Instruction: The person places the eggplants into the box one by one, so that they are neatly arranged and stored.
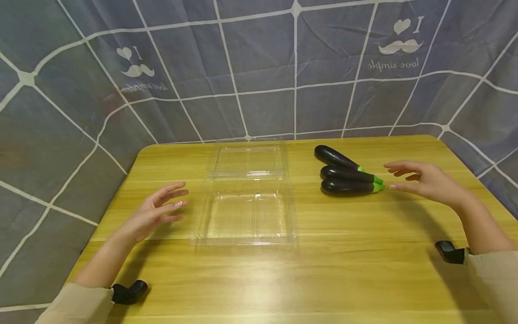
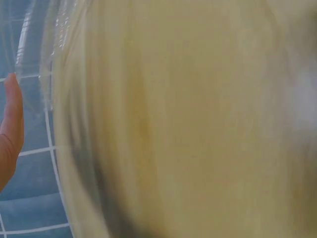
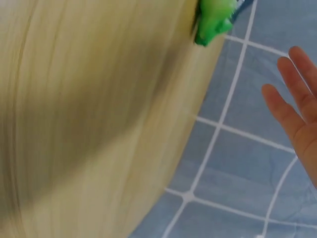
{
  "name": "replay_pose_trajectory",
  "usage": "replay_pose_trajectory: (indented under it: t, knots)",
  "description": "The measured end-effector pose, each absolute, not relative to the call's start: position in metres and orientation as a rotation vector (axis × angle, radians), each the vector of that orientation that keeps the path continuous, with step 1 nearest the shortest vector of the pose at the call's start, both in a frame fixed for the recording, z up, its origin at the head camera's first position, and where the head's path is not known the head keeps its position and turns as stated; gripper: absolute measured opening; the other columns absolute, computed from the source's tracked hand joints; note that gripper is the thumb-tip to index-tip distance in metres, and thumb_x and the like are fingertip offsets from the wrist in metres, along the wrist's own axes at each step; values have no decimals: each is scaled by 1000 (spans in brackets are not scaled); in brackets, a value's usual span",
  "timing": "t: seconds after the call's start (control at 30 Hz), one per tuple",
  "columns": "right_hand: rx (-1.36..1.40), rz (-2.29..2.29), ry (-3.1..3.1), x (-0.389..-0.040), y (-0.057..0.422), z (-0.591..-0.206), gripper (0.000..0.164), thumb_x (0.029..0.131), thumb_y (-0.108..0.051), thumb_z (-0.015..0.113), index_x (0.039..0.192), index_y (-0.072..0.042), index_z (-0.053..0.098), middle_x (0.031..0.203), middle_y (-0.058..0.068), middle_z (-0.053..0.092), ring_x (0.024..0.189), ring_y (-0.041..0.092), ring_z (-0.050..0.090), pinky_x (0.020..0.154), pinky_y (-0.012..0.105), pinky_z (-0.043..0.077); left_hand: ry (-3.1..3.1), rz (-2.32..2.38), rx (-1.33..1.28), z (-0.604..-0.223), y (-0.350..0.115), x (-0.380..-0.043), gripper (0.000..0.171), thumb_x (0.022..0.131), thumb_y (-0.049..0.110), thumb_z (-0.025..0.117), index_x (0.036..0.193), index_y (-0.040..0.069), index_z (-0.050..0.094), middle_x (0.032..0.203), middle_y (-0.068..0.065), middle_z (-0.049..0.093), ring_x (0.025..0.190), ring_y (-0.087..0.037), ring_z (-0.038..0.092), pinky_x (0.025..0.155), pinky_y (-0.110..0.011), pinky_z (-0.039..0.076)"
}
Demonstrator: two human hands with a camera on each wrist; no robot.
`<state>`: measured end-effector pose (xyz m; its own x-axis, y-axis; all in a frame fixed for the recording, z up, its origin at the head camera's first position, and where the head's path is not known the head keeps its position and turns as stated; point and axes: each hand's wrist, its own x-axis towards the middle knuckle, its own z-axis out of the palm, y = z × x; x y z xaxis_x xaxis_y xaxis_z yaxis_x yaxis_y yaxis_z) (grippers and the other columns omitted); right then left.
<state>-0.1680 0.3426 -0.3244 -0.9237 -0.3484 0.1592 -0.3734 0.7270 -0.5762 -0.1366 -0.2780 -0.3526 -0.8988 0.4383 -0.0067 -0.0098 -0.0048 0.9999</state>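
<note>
Three dark eggplants [image 1: 348, 173] with green stem ends lie side by side on the right half of the table, stems toward the right. My right hand [image 1: 425, 182] hovers just beyond those stems, fingers relaxed and spread, holding nothing. In the right wrist view a green stem [image 3: 215, 20] shows at the top, apart from the fingers. A clear plastic clamshell box [image 1: 245, 240] lies opened out on the table, its lid [image 1: 248, 173] folded back toward the wall. Left of the box, my left hand [image 1: 155, 211] is held with loose fingers and nothing in them.
The wooden table [image 1: 259, 279] carries all of this. Grey-blue cloth with white lines [image 1: 263, 58] hangs behind and along both sides, right at the table's back edge. Black wrist-worn devices [image 1: 129, 292] sit at both sleeves.
</note>
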Motion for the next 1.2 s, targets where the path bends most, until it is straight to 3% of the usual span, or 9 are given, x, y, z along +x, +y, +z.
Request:
replay_pose_trajectory:
  t: [0.27,0.5,0.9,1.2]
  knots:
    - [711,963,-2921,-178,332,-343,44,81,-13,73,121,-1,59,112,15,61,96,1,52,76,17,46,1973,1937,350,-361,-266,-138,50,94,3,52,141,11,36,134,-8,42,113,-15,53,83,-33,51]
    - [715,1021,-2913,-184,330,-358,41,80,-8,73,117,1,61,108,16,62,92,0,52,73,25,51,2051,1804,282,-363,-259,-144,61,92,6,56,145,3,25,143,-26,26,111,-22,51,82,-31,50]
    - [724,974,-2917,-194,322,-364,38,76,-6,76,111,2,65,105,15,63,87,6,52,66,22,49,1974,1858,280,-367,-258,-145,56,92,2,56,143,9,34,132,-15,39,96,-15,56,78,-26,51]
    - [757,901,-2891,-195,322,-369,32,74,-4,77,103,1,68,95,10,64,75,8,50,57,23,44,1973,1827,265,-364,-253,-148,59,91,2,58,144,9,34,130,-21,34,94,-15,57,76,-25,51]
